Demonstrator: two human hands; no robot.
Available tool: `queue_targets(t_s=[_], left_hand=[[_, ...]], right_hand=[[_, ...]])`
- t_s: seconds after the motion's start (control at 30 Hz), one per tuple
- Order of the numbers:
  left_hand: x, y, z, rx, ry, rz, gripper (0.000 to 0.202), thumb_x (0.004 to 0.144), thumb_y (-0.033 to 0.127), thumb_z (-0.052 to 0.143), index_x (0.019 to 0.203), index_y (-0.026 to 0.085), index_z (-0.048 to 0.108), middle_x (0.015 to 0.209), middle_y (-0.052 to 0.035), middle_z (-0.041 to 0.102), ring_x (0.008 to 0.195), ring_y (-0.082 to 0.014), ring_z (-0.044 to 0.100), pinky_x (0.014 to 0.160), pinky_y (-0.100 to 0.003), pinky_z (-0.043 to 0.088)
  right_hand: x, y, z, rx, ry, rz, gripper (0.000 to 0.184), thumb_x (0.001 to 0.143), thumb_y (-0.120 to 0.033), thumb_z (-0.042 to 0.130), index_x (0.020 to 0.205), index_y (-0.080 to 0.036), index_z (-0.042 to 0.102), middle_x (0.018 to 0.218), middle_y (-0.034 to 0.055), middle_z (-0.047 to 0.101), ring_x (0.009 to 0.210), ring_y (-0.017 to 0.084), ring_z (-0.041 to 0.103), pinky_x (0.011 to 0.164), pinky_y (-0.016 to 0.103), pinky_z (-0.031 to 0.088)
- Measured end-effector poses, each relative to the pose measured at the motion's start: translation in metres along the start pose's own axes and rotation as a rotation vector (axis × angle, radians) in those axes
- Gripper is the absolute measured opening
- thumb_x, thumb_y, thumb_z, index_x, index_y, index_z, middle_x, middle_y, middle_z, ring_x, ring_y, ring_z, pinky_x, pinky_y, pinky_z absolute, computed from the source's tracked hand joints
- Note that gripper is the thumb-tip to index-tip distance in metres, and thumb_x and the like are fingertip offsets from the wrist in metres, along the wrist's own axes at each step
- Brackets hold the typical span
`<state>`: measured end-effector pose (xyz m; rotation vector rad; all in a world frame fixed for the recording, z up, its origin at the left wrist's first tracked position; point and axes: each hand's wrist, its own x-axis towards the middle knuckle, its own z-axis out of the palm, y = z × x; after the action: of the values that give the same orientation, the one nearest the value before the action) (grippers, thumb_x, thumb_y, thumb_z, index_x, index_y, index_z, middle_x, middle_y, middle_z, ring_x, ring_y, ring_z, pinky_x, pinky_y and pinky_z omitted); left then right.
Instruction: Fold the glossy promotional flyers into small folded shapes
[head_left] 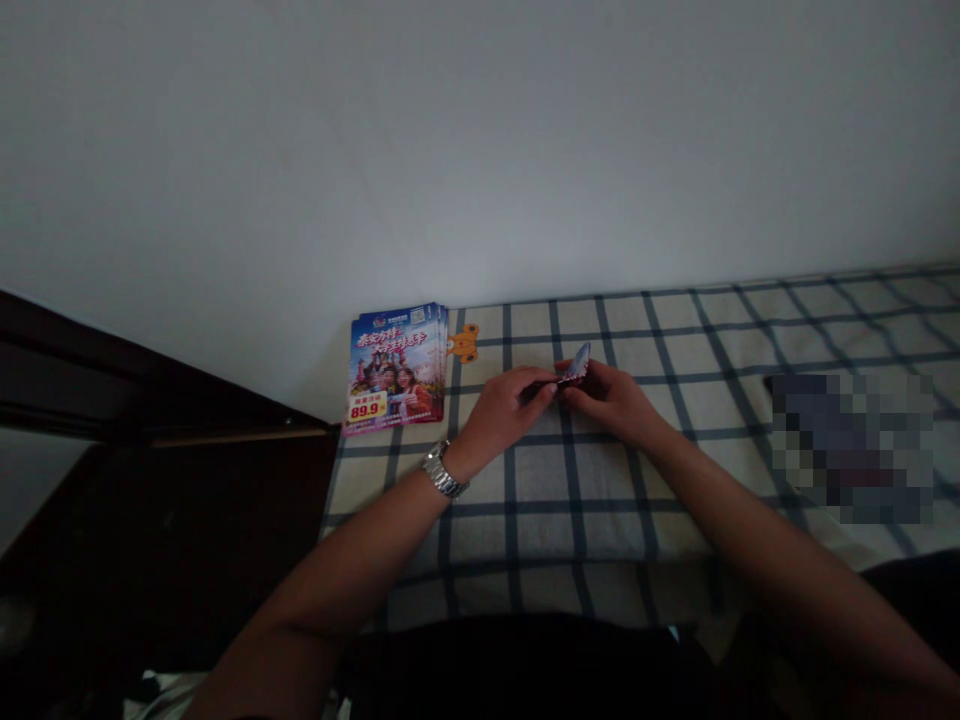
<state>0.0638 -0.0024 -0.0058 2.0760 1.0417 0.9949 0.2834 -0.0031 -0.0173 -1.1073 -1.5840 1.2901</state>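
Note:
Both my hands meet over a checked bedsheet [600, 480]. My left hand [504, 408], with a metal watch [444, 471] on its wrist, pinches one end of a small folded flyer [574, 368]. My right hand [611, 400] grips the other end, fingers curled round it. The flyer's pale corner sticks up between the two hands. A stack of colourful flyers [396, 368] lies to the left, at the sheet's far corner by the wall.
A white wall [480, 150] rises right behind the bed. A small orange bear print [465, 343] shows on the sheet beside the stack. Dark wooden furniture [165, 470] stands at the left. A blurred dark patch [851, 445] lies on the sheet at right.

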Motion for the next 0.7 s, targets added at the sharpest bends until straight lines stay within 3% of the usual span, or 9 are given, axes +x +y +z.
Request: queue_targets(t_s=[0.13, 0.27, 0.4, 0.5, 0.57, 0.7], left_hand=[[-0.0005, 0.0018, 0.0008, 0.012, -0.002, -0.024, 0.023, 0.105, 0.036, 0.055, 0.112, 0.022, 0.073, 0.102, -0.0030, 0.078, 0.089, -0.0163, 0.073, 0.081, -0.030, 0.056], [-0.0009, 0.0029, 0.0003, 0.007, 0.009, -0.052, 0.025, 0.106, 0.037, 0.053, 0.109, 0.021, 0.072, 0.095, -0.0036, 0.077, 0.081, -0.0159, 0.072, 0.074, -0.028, 0.057], [-0.0012, 0.0042, -0.0016, 0.051, 0.014, -0.062, 0.019, 0.103, 0.032, 0.058, 0.108, 0.021, 0.072, 0.097, -0.0035, 0.077, 0.085, -0.0169, 0.073, 0.078, -0.029, 0.058], [-0.0015, 0.0057, -0.0025, 0.095, 0.027, -0.060, 0.015, 0.101, 0.029, 0.061, 0.108, 0.022, 0.072, 0.099, -0.0027, 0.077, 0.088, -0.0174, 0.074, 0.081, -0.030, 0.058], [-0.0015, 0.0063, -0.0023, 0.105, 0.044, -0.064, 0.014, 0.099, 0.027, 0.062, 0.108, 0.022, 0.071, 0.098, -0.0021, 0.077, 0.087, -0.0170, 0.074, 0.080, -0.030, 0.058], [-0.0007, 0.0075, -0.0018, 0.114, 0.050, -0.064, 0.011, 0.098, 0.025, 0.063, 0.106, 0.021, 0.071, 0.095, -0.0013, 0.077, 0.083, -0.0155, 0.073, 0.078, -0.028, 0.057]], right_hand=[[-0.0001, 0.0014, 0.0009, -0.024, -0.010, -0.006, 0.044, 0.087, -0.034, 0.073, 0.128, -0.022, 0.066, 0.112, 0.0068, 0.079, 0.104, 0.026, 0.075, 0.099, 0.045, 0.060], [-0.0005, -0.0011, 0.0013, -0.079, 0.012, -0.027, 0.050, 0.088, -0.038, 0.073, 0.135, -0.023, 0.060, 0.101, 0.0057, 0.079, 0.093, 0.025, 0.076, 0.090, 0.043, 0.062], [-0.0014, -0.0034, 0.0030, -0.061, 0.100, -0.055, 0.070, 0.084, -0.042, 0.080, 0.142, -0.025, 0.044, 0.092, 0.0027, 0.077, 0.085, 0.024, 0.076, 0.083, 0.040, 0.064], [-0.0023, -0.0019, 0.0042, -0.037, 0.131, -0.052, 0.073, 0.082, -0.045, 0.083, 0.138, -0.028, 0.039, 0.095, 0.0029, 0.077, 0.085, 0.024, 0.077, 0.082, 0.039, 0.065], [-0.0028, -0.0003, 0.0043, -0.068, 0.131, -0.073, 0.065, 0.084, -0.046, 0.081, 0.134, -0.029, 0.042, 0.098, 0.0031, 0.077, 0.086, 0.023, 0.077, 0.081, 0.039, 0.065], [-0.0032, -0.0027, 0.0024, -0.333, 0.069, -0.232, 0.021, 0.098, -0.039, 0.064, 0.115, -0.027, 0.059, 0.104, 0.0054, 0.075, 0.091, 0.023, 0.075, 0.084, 0.039, 0.062]])
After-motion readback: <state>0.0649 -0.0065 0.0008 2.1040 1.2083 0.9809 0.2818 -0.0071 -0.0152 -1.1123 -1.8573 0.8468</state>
